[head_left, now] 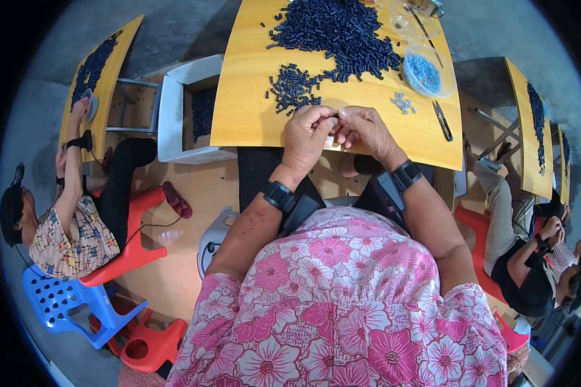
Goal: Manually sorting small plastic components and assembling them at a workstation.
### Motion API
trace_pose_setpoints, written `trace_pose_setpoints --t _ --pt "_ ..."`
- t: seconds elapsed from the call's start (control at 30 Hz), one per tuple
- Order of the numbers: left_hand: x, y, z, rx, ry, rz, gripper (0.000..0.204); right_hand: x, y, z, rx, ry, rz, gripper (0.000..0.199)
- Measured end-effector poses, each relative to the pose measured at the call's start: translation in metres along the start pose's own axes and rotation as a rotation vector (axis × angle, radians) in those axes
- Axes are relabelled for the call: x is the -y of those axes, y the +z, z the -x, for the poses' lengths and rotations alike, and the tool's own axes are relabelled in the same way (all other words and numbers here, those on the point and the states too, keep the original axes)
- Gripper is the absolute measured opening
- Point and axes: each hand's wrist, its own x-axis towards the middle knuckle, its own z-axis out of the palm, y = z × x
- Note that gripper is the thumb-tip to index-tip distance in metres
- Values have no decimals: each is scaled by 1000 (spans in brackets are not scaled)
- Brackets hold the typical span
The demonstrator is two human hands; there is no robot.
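Over the near edge of the yellow table, my left hand (308,134) and my right hand (371,131) meet, thumbs and fingertips pinched together. Whatever small piece lies between them is too small and covered to name. Just beyond my left hand is a small pile of short dark blue tubes (293,88), with a much larger heap of the same tubes (342,39) farther back. To the right of my right hand lie a few small clear pieces (401,103) and black-handled thread snips (443,121). A clear bowl of light blue small pieces (423,73) stands behind these.
Left of the yellow table (245,122) stands a white box (172,116) with dark tubes inside. Another clear dish (412,22) sits at the back right. Co-workers sit at tables on the left (64,219) and right (536,264). Red stools and a blue stool (71,297) stand around.
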Motion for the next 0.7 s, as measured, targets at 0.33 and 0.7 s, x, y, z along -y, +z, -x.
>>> trace_pose_setpoints --t 0.33,0.7 --pt "0 2 2 -19 76 -68 7 0 -4 -3 33 18 -55 34" --pt "0 -2 0 87 62 -76 24 -10 -2 0 3 -26 3 25"
